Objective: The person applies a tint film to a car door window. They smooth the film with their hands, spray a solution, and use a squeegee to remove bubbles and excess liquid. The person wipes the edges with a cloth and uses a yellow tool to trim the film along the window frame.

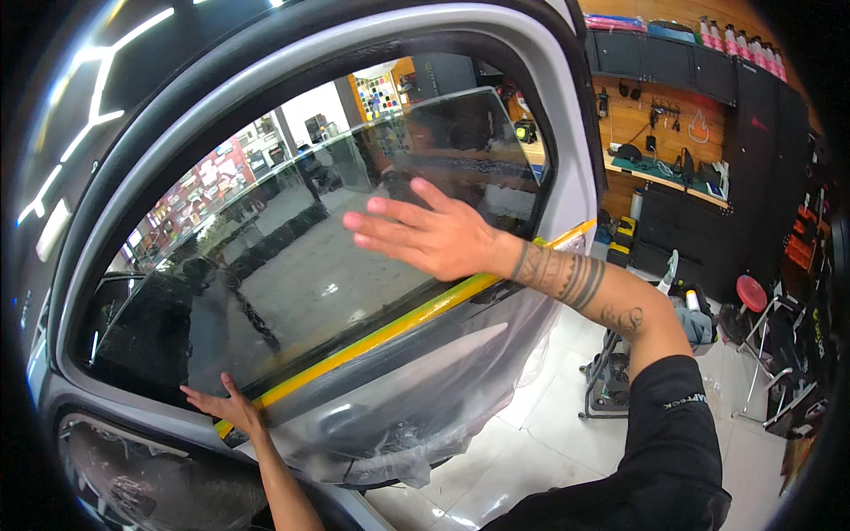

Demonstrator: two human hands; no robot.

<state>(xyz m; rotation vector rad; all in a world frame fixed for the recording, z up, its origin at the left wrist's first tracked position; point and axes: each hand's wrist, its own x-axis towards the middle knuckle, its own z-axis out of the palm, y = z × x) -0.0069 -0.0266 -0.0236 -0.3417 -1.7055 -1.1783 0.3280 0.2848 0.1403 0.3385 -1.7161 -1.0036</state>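
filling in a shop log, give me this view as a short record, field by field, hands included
left hand: open, fingers spread, near the lower end of the yellow strip; contact unclear
right hand: open, in front of the window glass; contact unclear
held: nothing visible in either hand
glass position: partly lowered, gap above its top edge
door frame: grey
covering: clear plastic sheet hanging below the yellow strip
background: pink bottles above black cabinets; red round seat at right

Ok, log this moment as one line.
left hand: open, near glossy yellow strip's lower-left end | right hand: open, before dark window glass | clear plastic sheeting: hanging below strip
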